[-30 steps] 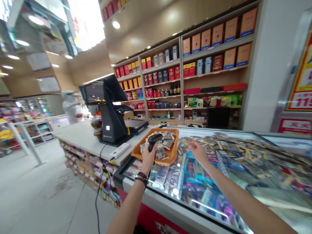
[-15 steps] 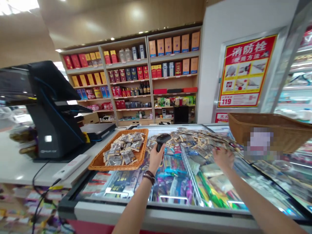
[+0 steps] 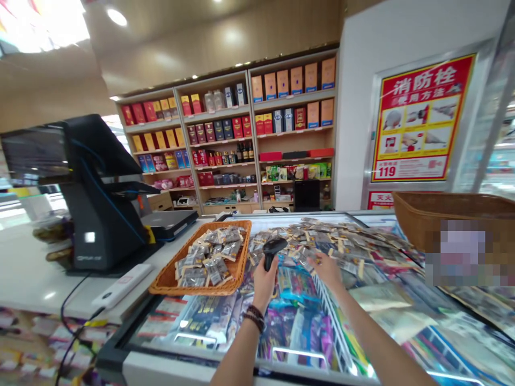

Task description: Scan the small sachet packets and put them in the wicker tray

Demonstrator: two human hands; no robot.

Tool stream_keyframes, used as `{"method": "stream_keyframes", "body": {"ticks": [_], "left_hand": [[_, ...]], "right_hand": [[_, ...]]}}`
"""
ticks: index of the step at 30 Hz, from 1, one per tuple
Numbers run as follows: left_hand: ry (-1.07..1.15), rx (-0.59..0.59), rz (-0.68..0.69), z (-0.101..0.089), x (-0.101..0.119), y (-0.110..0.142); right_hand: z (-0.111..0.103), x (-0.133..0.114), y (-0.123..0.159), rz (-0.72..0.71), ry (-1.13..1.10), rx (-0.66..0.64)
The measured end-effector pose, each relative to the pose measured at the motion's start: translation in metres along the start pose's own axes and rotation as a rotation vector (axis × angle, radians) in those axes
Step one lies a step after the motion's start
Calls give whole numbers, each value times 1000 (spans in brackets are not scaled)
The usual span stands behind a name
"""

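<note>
Glass freezer top [image 3: 169,370], strewn with packets [image 3: 354,238]

Black scanner [image 3: 275,246] is grasped by left hand [image 3: 264,281], single packet [image 3: 306,257] pinched by right hand [image 3: 329,272].

A shop is shown by wooden wall shelves [image 3: 295,141] lined with red, yellow and orange boxes [image 3: 296,82], by a black till terminal with an angled screen [image 3: 100,220] set on a white counter [image 3: 28,262], by a black handheld scanner [image 3: 275,246], and by a grey-edged, glass-topped display chest [image 3: 173,370] in which brightly coloured plastic packets [image 3: 295,324] are seen.
</note>
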State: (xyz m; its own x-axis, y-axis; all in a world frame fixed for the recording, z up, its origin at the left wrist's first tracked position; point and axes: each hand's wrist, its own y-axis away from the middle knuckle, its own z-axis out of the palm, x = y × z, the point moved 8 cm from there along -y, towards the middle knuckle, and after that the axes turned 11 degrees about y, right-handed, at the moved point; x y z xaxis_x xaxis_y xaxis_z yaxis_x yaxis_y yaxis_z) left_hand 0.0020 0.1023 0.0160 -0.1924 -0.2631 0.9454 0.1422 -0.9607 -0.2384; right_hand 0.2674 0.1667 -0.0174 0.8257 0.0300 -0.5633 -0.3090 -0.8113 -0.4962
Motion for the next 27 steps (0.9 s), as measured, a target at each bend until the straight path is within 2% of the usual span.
{"method": "stream_keyframes", "body": {"ticks": [3, 5, 7, 10, 14, 19, 27], "left_hand": [[3, 4, -3, 0, -2, 1], [-7, 6, -6, 1, -3, 2], [-13, 2, -6, 2, -1, 3], [-14, -4, 4, 2, 2, 5], [-22, -22, 14, 4, 6, 6], [-55, -47, 27, 5, 7, 8], [-60, -83, 49, 8, 10, 10]], "right_hand": [[18, -10, -4, -1, -297, -221], [26, -16, 0, 59, -481, -361], [27, -19, 5, 152, -668, -405], [17, -22, 9, 217, -878, -306], [8, -25, 13, 188, -922, -196], [9, -22, 20, 234, -977, -141], [9, -21, 22, 192, -951, -111]]}}
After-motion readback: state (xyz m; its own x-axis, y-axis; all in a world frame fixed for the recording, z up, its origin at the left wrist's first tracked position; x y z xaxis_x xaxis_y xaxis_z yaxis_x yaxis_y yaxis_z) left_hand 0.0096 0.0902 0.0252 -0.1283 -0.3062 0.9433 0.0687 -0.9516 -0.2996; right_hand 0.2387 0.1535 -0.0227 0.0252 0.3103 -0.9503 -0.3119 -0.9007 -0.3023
